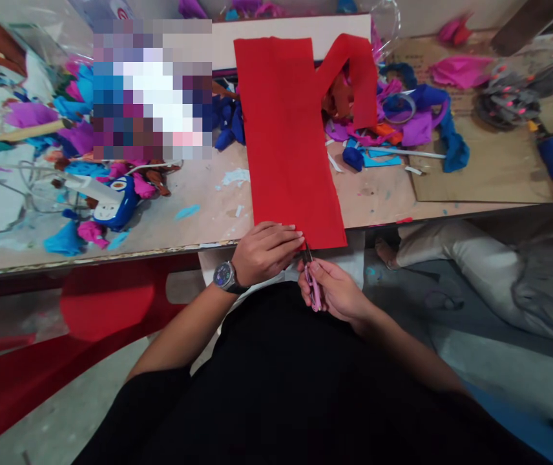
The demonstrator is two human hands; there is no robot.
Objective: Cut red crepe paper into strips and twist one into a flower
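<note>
A long sheet of red crepe paper (289, 142) lies across the worktable (199, 219) and hangs over its near edge. My left hand (264, 250), with a watch on the wrist, pinches the paper's lower left edge, fingers closed on it. My right hand (337, 290) grips small pink-handled scissors (311, 281), whose blades point up at the paper's bottom edge just right of my left fingertips. A second red strip (358, 77) folds over at the sheet's top right.
Scraps of purple, blue and pink crepe paper (412, 123) litter the table on both sides. A blue toy-like object (119, 203) lies at left, a cardboard sheet (490, 161) at right. A red plastic stool (106, 303) stands below the table to my left.
</note>
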